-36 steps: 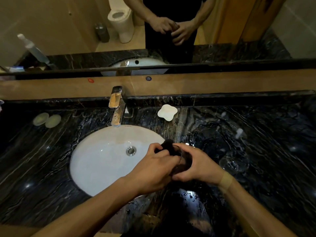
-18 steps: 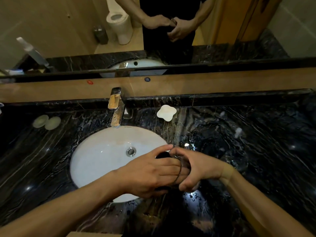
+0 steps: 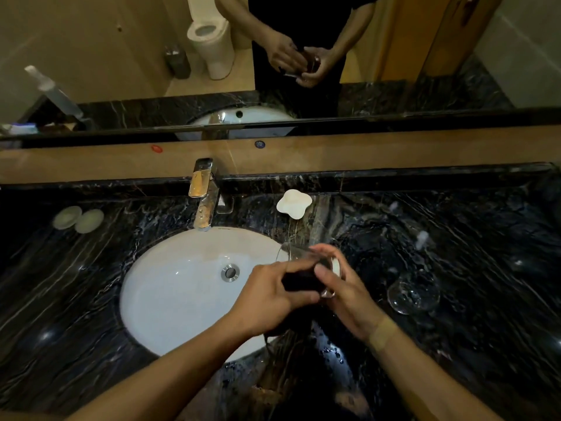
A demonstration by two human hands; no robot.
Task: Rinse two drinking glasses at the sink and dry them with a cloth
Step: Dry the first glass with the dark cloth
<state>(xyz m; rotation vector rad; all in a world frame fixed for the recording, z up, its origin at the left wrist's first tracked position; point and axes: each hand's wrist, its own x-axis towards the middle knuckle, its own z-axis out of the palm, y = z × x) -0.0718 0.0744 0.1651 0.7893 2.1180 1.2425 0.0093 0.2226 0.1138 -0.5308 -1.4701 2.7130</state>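
Observation:
A clear drinking glass (image 3: 299,256) lies on its side between my hands, its mouth pointing left over the right rim of the white sink (image 3: 182,287). My right hand (image 3: 346,296) grips the glass around its base end. A dark cloth (image 3: 300,281) is pressed against the glass's outside by my left hand (image 3: 267,299), which holds the cloth. A second clear glass (image 3: 414,294) stands on the black marble counter (image 3: 455,238) just right of my right hand.
A chrome tap (image 3: 203,196) stands behind the sink with no water running. A white flower-shaped dish (image 3: 294,203) sits behind the basin, two pale round soaps (image 3: 79,218) at the far left. A mirror above reflects my hands and a toilet.
The cloth was stuffed inside the glass a second ago; now the glass lies tipped with its mouth to the left and the cloth is on its outside. Both hands shifted slightly.

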